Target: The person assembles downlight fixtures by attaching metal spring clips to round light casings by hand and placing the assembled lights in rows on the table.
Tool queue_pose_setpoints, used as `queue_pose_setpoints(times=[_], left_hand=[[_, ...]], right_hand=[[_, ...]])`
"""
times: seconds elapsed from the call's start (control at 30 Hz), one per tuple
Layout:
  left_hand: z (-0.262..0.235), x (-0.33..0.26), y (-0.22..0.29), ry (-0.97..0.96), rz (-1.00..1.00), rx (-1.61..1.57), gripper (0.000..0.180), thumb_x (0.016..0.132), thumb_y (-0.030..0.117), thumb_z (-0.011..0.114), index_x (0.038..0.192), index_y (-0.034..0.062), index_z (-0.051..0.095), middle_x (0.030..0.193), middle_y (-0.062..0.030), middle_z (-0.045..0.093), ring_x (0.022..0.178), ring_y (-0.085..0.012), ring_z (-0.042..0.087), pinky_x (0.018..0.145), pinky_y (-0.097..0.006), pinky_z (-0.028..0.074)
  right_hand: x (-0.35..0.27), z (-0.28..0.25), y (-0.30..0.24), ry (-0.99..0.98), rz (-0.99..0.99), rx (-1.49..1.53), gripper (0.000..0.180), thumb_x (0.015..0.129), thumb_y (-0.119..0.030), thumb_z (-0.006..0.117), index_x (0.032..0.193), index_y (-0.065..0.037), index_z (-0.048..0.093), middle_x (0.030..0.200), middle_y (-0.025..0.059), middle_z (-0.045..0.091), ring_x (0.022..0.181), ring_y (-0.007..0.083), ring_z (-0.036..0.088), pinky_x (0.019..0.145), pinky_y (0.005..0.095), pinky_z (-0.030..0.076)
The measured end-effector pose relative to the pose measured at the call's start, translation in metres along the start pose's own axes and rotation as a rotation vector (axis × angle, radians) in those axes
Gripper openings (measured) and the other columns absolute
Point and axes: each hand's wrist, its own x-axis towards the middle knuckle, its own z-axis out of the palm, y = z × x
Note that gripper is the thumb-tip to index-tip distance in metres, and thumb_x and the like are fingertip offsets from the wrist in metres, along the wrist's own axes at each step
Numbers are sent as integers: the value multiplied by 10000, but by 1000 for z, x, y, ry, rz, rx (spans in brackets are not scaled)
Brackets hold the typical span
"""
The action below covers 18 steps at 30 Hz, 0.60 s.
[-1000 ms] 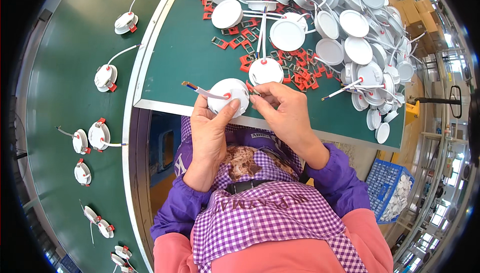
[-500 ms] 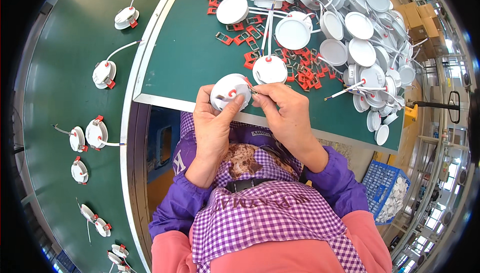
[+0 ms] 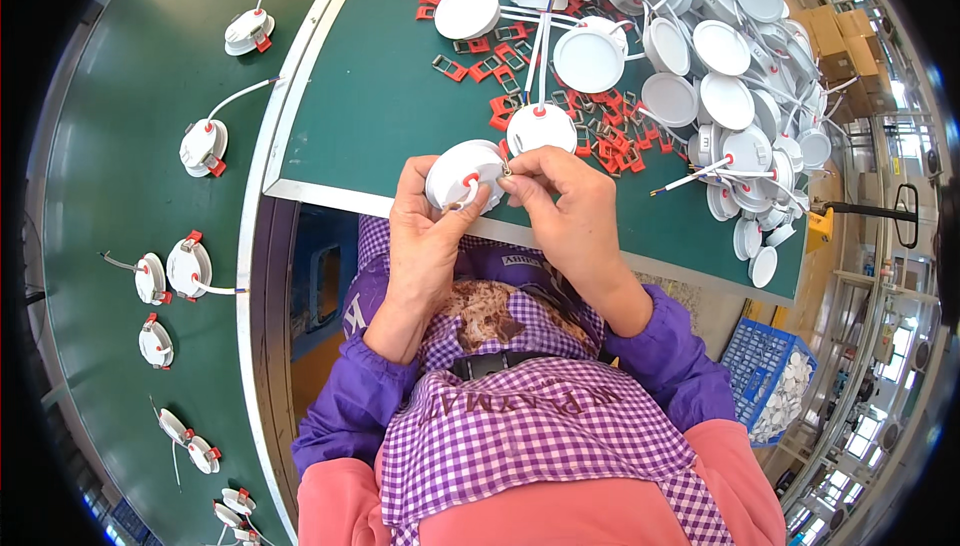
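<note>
My left hand (image 3: pixel 422 241) grips a white round downlight (image 3: pixel 462 164) by its rim, thumb across the back. A short white cable with a red grommet comes out of that back. At the lamp's right edge, the fingertips of my right hand (image 3: pixel 572 208) pinch a small red-and-metal spring clip (image 3: pixel 505 152), mostly covered by the fingers. Whether the clip is seated in the lamp cannot be made out. Just beyond my hands another downlight (image 3: pixel 541 133) lies on the green table, its cable pointing away from me. Loose red spring clips (image 3: pixel 612 134) are scattered beside it.
A large heap of white downlights (image 3: pixel 724 103) covers the table's right side. On the left, a green conveyor belt (image 3: pixel 110 196) carries several downlights with clips, past the metal table edge (image 3: pixel 330 199). A blue crate (image 3: pixel 752 366) of white parts stands low at right.
The held downlight has turned in my left hand, so its cable now points down toward my thumb. My right fingers stay at its edge with the clip.
</note>
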Motion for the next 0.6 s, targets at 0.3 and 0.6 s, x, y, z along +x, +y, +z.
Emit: queue_pose_setpoints(times=[0.3,0.6], left_hand=[[-4,-5,14,-109,-12,-32,378,844,1,685,1172,49,504,1091,-70,624,988,-137,613,858,-273,514],[-8,-14,18,-128,-76,80,410,831,-19,678,1197,28,500,1117,-105,624,1044,-171,603,900,-317,500]], right_hand=[[0,-11,-10,-58,200,393,471,795,-6,709,1227,37,528,1034,141,657,887,166,644,780,285,529],[-16,-10,-6,-97,335,454,498,805,1,688,1265,36,500,1070,173,648,964,209,653,849,317,530]])
